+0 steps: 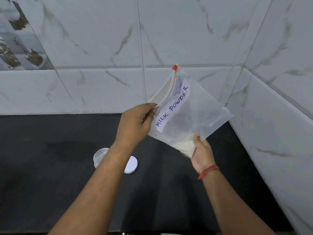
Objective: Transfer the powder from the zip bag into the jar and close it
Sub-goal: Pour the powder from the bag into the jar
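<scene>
A clear zip bag (pixel 199 107) labelled "MILK POWDER" is held tilted above the black counter, its red slider (pixel 175 67) at the top end. White powder (pixel 185 145) has gathered in the lowest corner. My left hand (pixel 135 124) pinches the open zip edge at the bag's left side. My right hand (pixel 202 153) cups the lower corner from beneath. A small clear jar (pixel 99 156) stands open on the counter, partly hidden behind my left forearm. Its white lid (pixel 132 165) lies flat to the jar's right.
The black counter (pixel 50 150) runs back to a marble-tiled wall (pixel 101 82). A second tiled wall (pixel 279 124) closes the right side, forming a corner. A red thread is tied around my right wrist.
</scene>
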